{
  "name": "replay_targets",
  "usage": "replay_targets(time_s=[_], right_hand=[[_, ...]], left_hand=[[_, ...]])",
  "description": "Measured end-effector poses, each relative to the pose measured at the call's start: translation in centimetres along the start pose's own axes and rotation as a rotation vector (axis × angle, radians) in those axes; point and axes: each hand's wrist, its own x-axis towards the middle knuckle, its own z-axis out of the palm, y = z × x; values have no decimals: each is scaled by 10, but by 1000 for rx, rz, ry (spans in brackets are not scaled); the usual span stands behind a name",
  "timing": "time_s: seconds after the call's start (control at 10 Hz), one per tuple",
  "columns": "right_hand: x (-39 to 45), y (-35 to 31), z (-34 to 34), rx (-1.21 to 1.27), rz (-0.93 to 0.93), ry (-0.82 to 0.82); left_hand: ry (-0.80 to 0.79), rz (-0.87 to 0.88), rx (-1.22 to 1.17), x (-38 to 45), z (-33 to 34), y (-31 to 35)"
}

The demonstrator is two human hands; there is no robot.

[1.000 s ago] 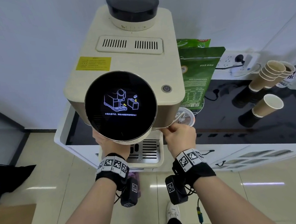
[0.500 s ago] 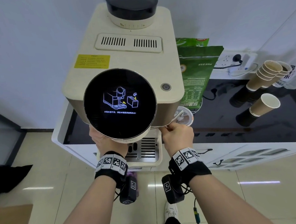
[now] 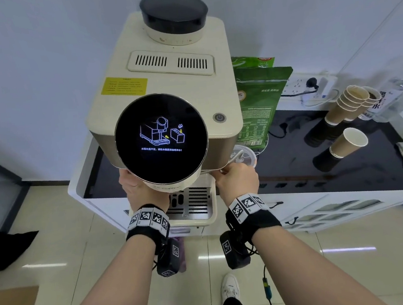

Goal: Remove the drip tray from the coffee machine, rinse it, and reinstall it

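Reaching under the machine at frame centre, the left hand and right hand flank the tray; their grip is hidden. Over the last second they have barely shifted, suggesting the tray remains seated. Its slotted metal grille sits in glossy cream plastic beneath the round black screen.

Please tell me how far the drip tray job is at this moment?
Nothing looks finished yet. The cream drip tray with slotted metal grate sits at the base of the cream coffee machine. In hand: the left hand and right hand are at its two sides; the fingers are hidden, so a grip is unclear. Left: pulling out, rinsing, reinstalling.
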Motion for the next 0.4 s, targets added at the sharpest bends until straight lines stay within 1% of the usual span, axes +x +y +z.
replay_targets(time_s=[0.1, 0.2, 0.3, 0.4], right_hand=[[-10, -26, 8, -16, 28, 8], [-29, -49, 13, -64, 23, -16], [-37, -61, 9, -52, 24, -29], [-42, -72, 0, -41, 37, 25]], left_hand=[[14, 147, 8, 10, -31, -2], [-26, 153, -23, 11, -62, -12], [-53, 142, -121, 15, -84, -21], [-95, 153, -184, 11, -98, -22]])
